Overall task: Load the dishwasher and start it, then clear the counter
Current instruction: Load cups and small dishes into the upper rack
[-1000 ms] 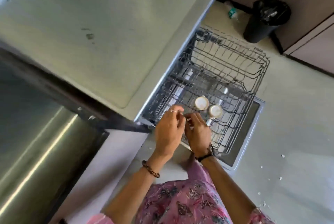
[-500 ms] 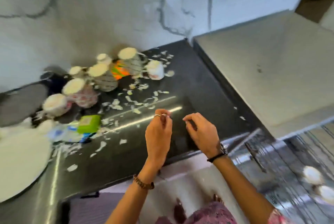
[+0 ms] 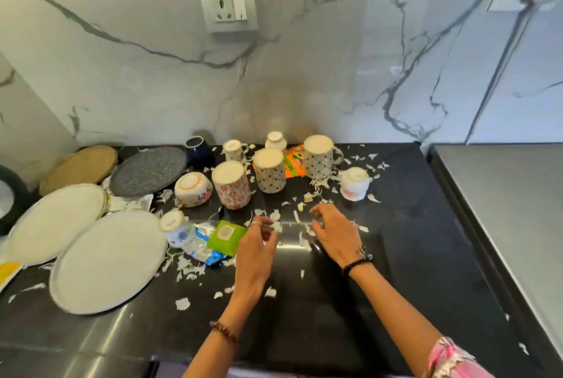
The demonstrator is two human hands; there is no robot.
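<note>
Black stone surface [image 3: 396, 255] under a marble wall, littered with white scraps. At far left lie plates [image 3: 106, 261]; upturned mugs [image 3: 269, 170] stand mid-surface, far from the edge. Left hand [image 3: 257, 243] hovers, fingers loosely curled, holding nothing; right hand [image 3: 335, 231] hovers spread. Loading seems under way: next, each hand must reach further and grip a mug.

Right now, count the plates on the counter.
4. Two white plates lie at the front left. A grey plate and a tan plate lie behind them, near the wall. Others may sit past the left edge.
</note>
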